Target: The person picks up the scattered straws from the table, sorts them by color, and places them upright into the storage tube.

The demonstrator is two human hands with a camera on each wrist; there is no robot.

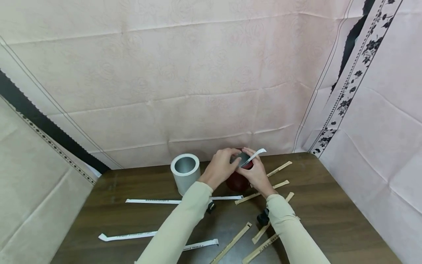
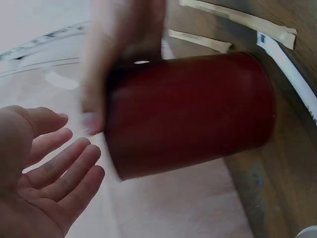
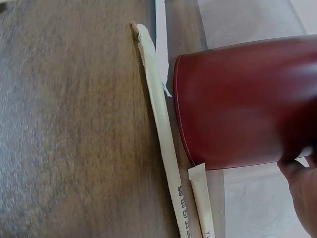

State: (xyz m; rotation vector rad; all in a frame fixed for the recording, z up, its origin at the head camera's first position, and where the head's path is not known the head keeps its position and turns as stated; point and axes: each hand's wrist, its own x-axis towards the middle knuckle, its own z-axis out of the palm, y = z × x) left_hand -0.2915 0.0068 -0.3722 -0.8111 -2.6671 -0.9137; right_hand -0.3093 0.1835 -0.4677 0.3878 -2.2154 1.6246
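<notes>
Plain cream sleeves point(image 1: 179, 227), wrinkled cuffs point(image 1: 276, 202); black blocks point(image 1: 263, 217) at left cuff's five o'clock, right's eight.

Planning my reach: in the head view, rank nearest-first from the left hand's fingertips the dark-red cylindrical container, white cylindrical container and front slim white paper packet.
1. Dark-red container: beside the left hand.
2. White container: left side.
3. Front packet: front left.

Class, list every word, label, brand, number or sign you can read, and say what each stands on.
No text reads clearly.
Long tan wrapper: sideways characters, too blurred to quote.
Short tan wrapper: marks at picture edge, unreadable.
Other tan wrappers: print too small.
White wrappers: dark print, too small.
Red cup: no print visible.
</notes>
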